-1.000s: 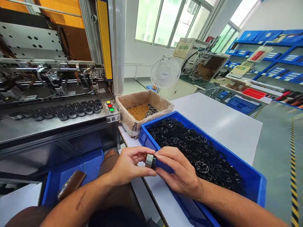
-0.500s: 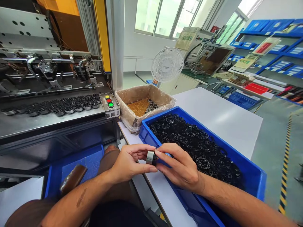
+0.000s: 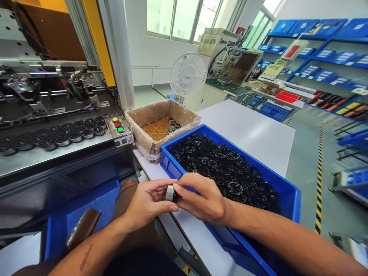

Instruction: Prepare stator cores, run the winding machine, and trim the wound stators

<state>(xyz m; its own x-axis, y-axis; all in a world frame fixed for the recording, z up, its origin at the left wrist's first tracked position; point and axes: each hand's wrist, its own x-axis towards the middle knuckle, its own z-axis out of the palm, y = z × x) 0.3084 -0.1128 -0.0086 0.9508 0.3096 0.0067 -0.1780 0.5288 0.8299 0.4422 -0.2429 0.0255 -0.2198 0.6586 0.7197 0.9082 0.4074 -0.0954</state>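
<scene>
Between my two hands is a short silver metal ring with a black part (image 3: 170, 193) on its right side. My left hand (image 3: 146, 201) is closed on it, thumb below and fingers above. The fingers of my right hand (image 3: 204, 197) press against the black side, hiding much of it. Both hands are over the near edge of the white table. Just beyond my right hand stands a blue bin (image 3: 297, 203) heaped with black ring-shaped plastic parts (image 3: 221, 163).
A plastic-lined carton (image 3: 135, 128) stands behind the bin. At left, a machine's metal ledge (image 3: 57, 155) bears rows of black and silver rings (image 3: 75, 135), beside a button box (image 3: 124, 141). A white fan (image 3: 188, 74) stands further back. The white table (image 3: 253, 126) extends right.
My view has turned to the right, so the surroundings sit further left. Both hands keep hold of the ring, which now shows at a slightly different angle.
</scene>
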